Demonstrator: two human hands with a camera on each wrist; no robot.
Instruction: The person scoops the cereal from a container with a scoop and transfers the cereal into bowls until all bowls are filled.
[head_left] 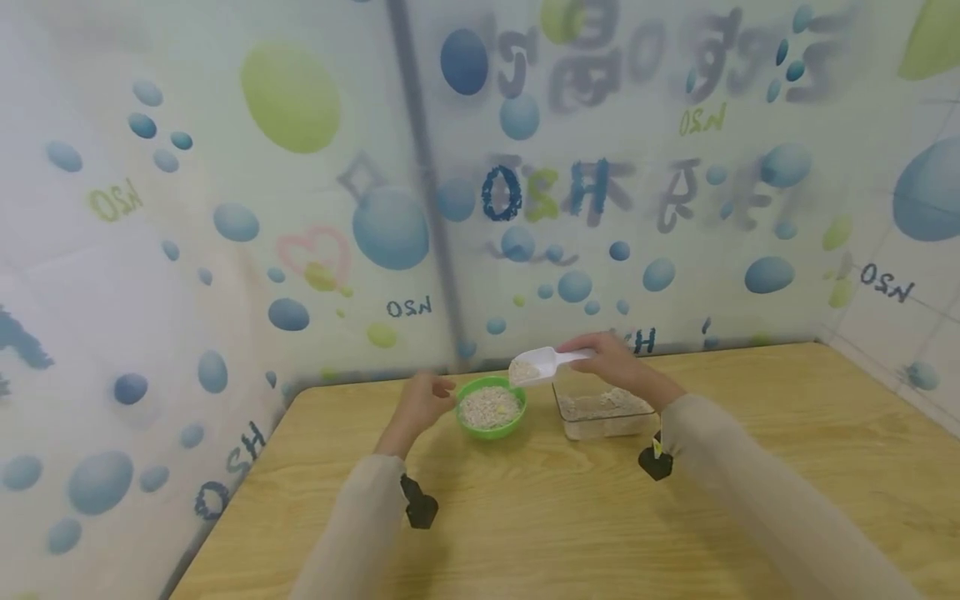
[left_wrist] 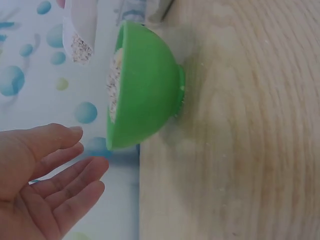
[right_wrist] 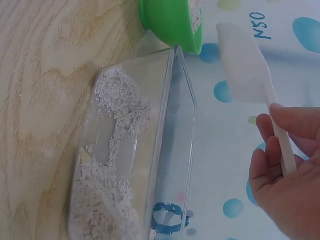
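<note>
A white plastic scoop (head_left: 534, 367) with pale flakes in its bowl is held by the handle in my right hand (head_left: 609, 360), tilted over the right rim of a green bowl (head_left: 489, 433). Similar flakes (head_left: 491, 407) fill the bowl near its top. My left hand (left_wrist: 55, 180) hovers beside the bowl's left side, fingers loosely bent and apart from the rim in the left wrist view. Below my right hand sits a clear rectangular container (right_wrist: 165, 115), with more flakes (right_wrist: 102, 205) spread unevenly over its bottom.
The light wood table (head_left: 540, 508) carries the bowl and container near its back edge. Directly behind rises a wall covering (head_left: 337, 208) printed with blue and green dots. Black wrist devices (head_left: 422, 507) hang under both sleeves.
</note>
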